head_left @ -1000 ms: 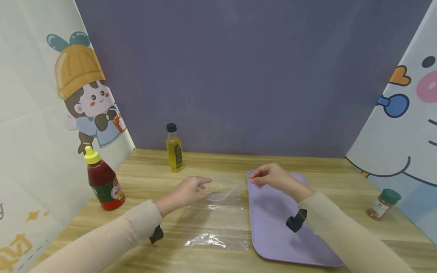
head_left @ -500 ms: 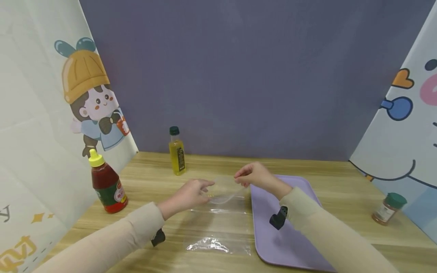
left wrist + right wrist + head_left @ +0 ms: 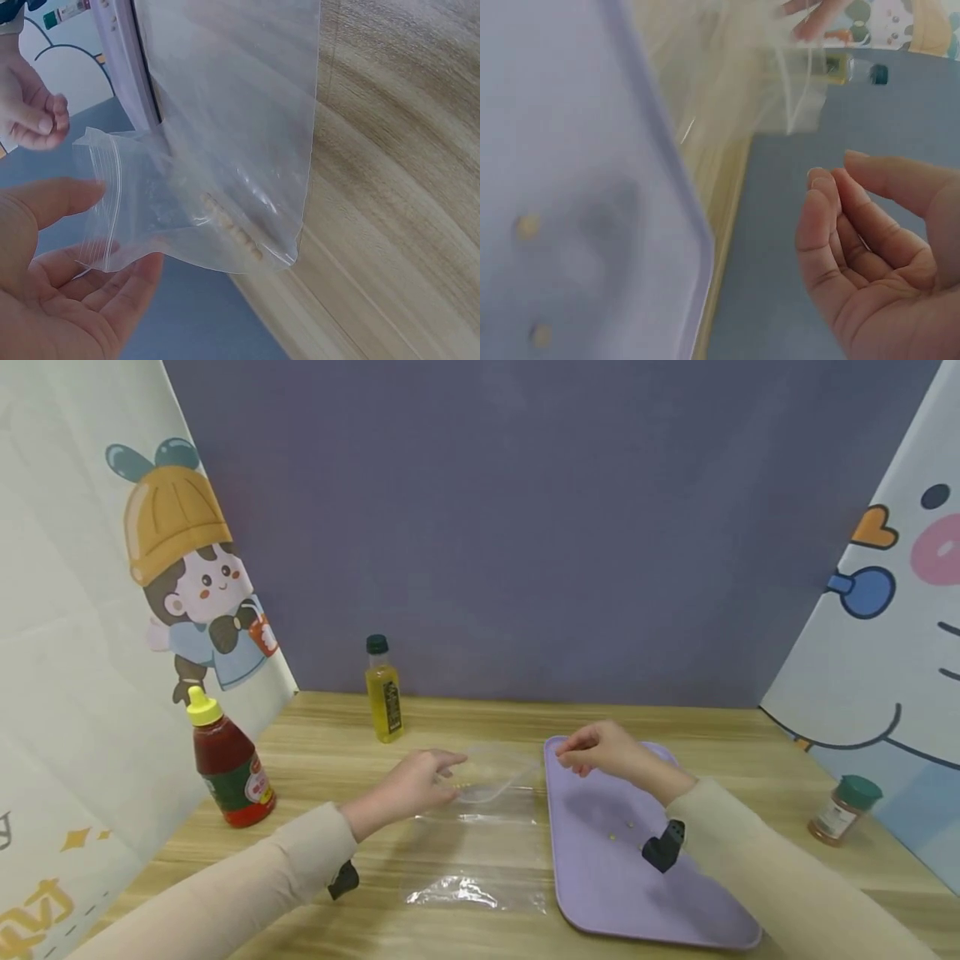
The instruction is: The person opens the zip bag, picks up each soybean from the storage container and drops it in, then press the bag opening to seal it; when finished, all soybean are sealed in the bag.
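A transparent zip bag (image 3: 476,852) lies on the table, its mouth raised and spread at the far end. My left hand (image 3: 412,783) grips that mouth at its left edge, thumb on one side and fingers on the other. Several pale yellow beans (image 3: 232,229) rest inside the bag in the left wrist view. My right hand (image 3: 603,756) hovers over the far left part of the purple tray (image 3: 637,910), fingers loosely curled and thumb near the fingertips. Nothing shows between them in the right wrist view. A few loose beans (image 3: 528,226) lie on the tray.
A red sauce bottle (image 3: 228,768) with a yellow cap stands at the left. Behind the bag is an oil bottle (image 3: 385,697) with a dark green cap. A small spice jar (image 3: 843,810) with a green lid stands right of the tray.
My right hand moved left from the tray to the bag's mouth, then back right over the tray. My left hand has kept its grip on the bag.
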Demonstrator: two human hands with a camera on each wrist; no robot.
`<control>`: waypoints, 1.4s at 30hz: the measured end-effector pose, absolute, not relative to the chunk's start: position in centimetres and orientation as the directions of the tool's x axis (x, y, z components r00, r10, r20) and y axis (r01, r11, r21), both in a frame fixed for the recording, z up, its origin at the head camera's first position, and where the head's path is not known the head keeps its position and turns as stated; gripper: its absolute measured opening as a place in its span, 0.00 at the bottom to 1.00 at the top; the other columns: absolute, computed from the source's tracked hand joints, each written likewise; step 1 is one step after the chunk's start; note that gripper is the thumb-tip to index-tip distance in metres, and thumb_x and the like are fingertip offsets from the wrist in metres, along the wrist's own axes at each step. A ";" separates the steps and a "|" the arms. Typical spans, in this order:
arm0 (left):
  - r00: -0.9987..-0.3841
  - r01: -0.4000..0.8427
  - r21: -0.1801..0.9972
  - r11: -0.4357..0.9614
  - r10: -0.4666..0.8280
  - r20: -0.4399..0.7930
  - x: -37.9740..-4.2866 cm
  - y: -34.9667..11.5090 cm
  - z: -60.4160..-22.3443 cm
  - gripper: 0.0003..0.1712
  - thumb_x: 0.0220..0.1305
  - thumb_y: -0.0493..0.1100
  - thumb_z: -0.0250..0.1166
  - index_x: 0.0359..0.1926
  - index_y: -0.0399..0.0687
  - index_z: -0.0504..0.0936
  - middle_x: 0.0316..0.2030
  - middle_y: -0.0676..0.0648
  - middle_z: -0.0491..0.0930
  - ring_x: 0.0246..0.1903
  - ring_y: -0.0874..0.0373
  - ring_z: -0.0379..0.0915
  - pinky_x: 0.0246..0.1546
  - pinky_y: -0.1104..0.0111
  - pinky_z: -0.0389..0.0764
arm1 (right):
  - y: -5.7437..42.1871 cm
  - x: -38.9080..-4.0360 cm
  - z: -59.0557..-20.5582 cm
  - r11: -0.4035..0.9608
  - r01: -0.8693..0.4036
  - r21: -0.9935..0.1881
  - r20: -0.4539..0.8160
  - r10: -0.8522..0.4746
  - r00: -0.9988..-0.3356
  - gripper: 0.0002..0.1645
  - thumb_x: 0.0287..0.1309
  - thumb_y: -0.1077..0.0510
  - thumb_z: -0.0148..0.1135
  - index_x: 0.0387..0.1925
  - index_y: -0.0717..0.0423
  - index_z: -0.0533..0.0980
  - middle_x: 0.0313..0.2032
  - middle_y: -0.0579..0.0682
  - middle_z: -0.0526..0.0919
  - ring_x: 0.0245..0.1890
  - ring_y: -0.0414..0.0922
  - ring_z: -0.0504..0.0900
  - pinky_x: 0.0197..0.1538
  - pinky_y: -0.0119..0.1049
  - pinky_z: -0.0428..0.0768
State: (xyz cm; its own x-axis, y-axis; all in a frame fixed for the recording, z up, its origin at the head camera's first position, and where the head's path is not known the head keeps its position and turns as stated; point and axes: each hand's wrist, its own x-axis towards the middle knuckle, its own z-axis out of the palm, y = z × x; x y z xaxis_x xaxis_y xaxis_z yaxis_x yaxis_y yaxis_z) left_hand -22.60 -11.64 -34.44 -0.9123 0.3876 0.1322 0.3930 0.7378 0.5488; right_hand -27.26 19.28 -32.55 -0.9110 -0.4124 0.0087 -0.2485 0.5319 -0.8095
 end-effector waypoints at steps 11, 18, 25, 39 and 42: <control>-0.902 0.418 0.517 0.747 0.407 0.142 -22.6 -11.6 -34.5 0.33 0.55 0.36 0.70 0.63 0.40 0.73 0.60 0.39 0.75 0.51 0.46 0.79 0.45 0.62 0.86 | 24.2 -26.2 -33.2 0.555 -0.256 -0.791 -0.007 -0.428 -0.904 0.17 0.60 0.60 0.63 0.46 0.69 0.79 0.36 0.57 0.86 0.31 0.43 0.81 0.37 0.40 0.86; -0.900 0.427 0.509 0.747 0.407 0.157 -22.8 -11.5 -34.8 0.32 0.53 0.35 0.70 0.61 0.38 0.74 0.60 0.38 0.76 0.49 0.46 0.80 0.45 0.60 0.86 | 26.3 -25.6 -34.9 0.561 -0.228 -0.795 -0.048 -0.434 -0.900 0.20 0.58 0.62 0.64 0.47 0.75 0.76 0.34 0.56 0.86 0.29 0.39 0.80 0.33 0.35 0.84; -0.901 0.422 0.523 0.741 0.406 0.152 -22.7 -11.6 -34.8 0.33 0.53 0.35 0.70 0.61 0.39 0.74 0.59 0.38 0.76 0.49 0.46 0.80 0.46 0.61 0.86 | 27.5 -25.1 -37.3 0.637 -0.196 -0.745 -0.084 -0.382 -0.921 0.15 0.53 0.62 0.69 0.40 0.70 0.80 0.32 0.51 0.85 0.29 0.41 0.77 0.30 0.30 0.79; -0.906 0.410 0.526 0.745 0.399 0.141 -22.6 -11.6 -34.7 0.32 0.53 0.35 0.70 0.61 0.39 0.74 0.58 0.38 0.77 0.49 0.46 0.80 0.44 0.63 0.86 | 27.5 -24.7 -39.2 0.631 -0.304 -0.714 -0.014 -0.447 -0.895 0.15 0.42 0.61 0.77 0.31 0.65 0.81 0.24 0.46 0.78 0.25 0.35 0.72 0.27 0.26 0.74; -0.908 0.407 0.518 0.752 0.393 0.142 -22.6 -11.5 -34.6 0.32 0.53 0.35 0.70 0.61 0.39 0.75 0.59 0.38 0.77 0.49 0.46 0.80 0.45 0.62 0.86 | 27.3 -24.6 -39.3 0.673 -0.295 -0.678 -0.012 -0.412 -0.911 0.12 0.41 0.61 0.77 0.27 0.62 0.81 0.23 0.46 0.79 0.25 0.37 0.72 0.27 0.27 0.73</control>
State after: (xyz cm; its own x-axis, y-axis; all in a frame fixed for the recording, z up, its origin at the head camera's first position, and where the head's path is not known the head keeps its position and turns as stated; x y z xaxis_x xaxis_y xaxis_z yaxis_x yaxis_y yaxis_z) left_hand -22.62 -11.49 -34.63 -0.9084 0.3931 0.1421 0.4066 0.7524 0.5182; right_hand -24.64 27.34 -39.29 -0.9113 -0.4116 -0.0120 -0.2953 0.6735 -0.6777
